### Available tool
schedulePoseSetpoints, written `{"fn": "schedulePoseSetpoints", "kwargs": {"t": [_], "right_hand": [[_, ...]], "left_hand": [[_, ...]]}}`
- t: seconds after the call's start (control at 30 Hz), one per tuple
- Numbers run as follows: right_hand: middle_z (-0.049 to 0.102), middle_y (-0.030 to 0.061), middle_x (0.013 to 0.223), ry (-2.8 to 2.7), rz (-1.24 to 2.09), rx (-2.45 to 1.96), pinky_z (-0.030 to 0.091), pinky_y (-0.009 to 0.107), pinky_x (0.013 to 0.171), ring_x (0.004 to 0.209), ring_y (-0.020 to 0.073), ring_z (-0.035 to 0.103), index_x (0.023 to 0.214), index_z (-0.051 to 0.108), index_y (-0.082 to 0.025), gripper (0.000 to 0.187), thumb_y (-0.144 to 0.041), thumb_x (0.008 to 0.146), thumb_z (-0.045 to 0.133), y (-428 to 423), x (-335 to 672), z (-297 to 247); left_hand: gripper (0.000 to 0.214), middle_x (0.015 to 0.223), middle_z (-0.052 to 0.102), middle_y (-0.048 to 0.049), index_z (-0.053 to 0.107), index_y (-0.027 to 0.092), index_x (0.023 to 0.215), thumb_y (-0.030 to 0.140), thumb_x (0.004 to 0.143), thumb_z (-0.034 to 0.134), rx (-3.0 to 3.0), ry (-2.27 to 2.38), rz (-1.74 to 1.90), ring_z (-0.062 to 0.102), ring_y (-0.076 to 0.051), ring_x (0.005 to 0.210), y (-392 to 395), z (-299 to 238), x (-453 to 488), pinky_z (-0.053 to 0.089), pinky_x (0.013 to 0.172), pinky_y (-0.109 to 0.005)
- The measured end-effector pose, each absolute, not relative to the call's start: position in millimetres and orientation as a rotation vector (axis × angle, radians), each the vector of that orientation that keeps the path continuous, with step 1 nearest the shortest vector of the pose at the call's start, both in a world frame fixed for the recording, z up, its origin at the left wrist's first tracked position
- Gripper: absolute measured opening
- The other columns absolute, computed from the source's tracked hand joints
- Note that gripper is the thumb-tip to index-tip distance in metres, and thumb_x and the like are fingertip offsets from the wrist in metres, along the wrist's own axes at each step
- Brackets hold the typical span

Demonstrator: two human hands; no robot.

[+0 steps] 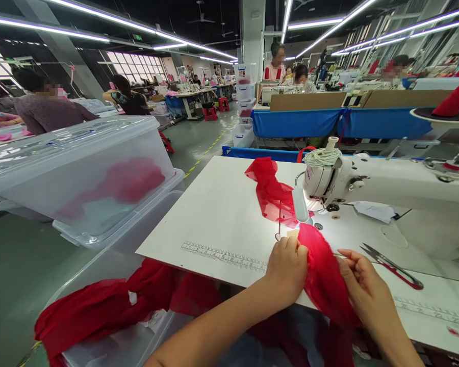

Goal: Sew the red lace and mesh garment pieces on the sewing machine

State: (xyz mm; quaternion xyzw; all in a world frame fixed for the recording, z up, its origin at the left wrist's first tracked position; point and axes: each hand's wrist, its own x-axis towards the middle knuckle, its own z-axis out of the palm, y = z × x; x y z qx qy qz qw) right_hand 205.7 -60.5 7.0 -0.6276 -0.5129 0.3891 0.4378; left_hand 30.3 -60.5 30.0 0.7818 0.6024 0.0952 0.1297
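Observation:
My left hand point(287, 265) is closed on the upper edge of a sheer red fabric piece point(321, 270) at the front of the white sewing table point(222, 214). My right hand point(361, 285) grips the same piece from the right side, fingers curled behind it. The fabric hangs down off the table edge between my arms. Just beyond my hands stands the white sewing machine point(367, 178), its needle area lit. More red sheer fabric point(271, 191) lies bunched behind the needle.
Red-handled thread snips point(393, 265) lie on the table to the right. A clear lidded bin point(80, 173) with red cloth stands at left, stacked on another bin, where red fabric point(99, 306) spills over. Other people work at distant tables.

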Motion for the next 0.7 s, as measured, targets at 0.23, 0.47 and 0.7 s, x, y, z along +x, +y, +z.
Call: {"fn": "schedulePoseSetpoints", "kwargs": {"t": [0.23, 0.47, 0.7], "right_hand": [[0.072, 0.0007, 0.073, -1.673, 0.617, -1.515, 0.050, 0.025, 0.046, 0.049, 0.0156, 0.057, 0.102, 0.072, -0.024, 0.047, -0.066, 0.086, 0.057, -75.9, 211.3, 3.8], [0.071, -0.0027, 0.067, -1.859, 0.311, -1.188, 0.050, 0.020, 0.048, 0.046, 0.0119, 0.059, 0.089, 0.071, -0.025, 0.023, -0.041, 0.096, 0.056, -80.4, 194.2, 10.4], [0.078, 0.0061, 0.092, -2.191, 0.360, -0.849, 0.060, 0.025, 0.059, 0.070, 0.0189, 0.074, 0.106, 0.074, -0.026, 0.021, -0.029, 0.097, 0.055, -89.1, 170.3, 13.5]], "left_hand": [[0.016, 0.109, 0.065, -0.0154, 0.062, 0.012, 0.099, 0.010, 0.091, 0.047, 2.288, 1.435, 0.556, 0.061, -0.026, 0.098, -71.1, 15.5, 35.2, 0.054, 0.088, -0.039], [0.033, 0.073, 0.064, -0.0029, 0.055, 0.019, 0.083, 0.045, 0.099, 0.040, 1.318, 1.209, 0.899, 0.063, -0.018, 0.067, -75.9, 33.5, 24.7, 0.054, 0.069, -0.032], [0.049, 0.055, 0.041, 0.0054, 0.038, 0.020, 0.054, 0.046, 0.087, 0.063, 1.388, 1.403, 0.503, 0.040, -0.011, 0.057, -57.5, 42.6, 1.9, 0.033, 0.055, -0.026]]}}
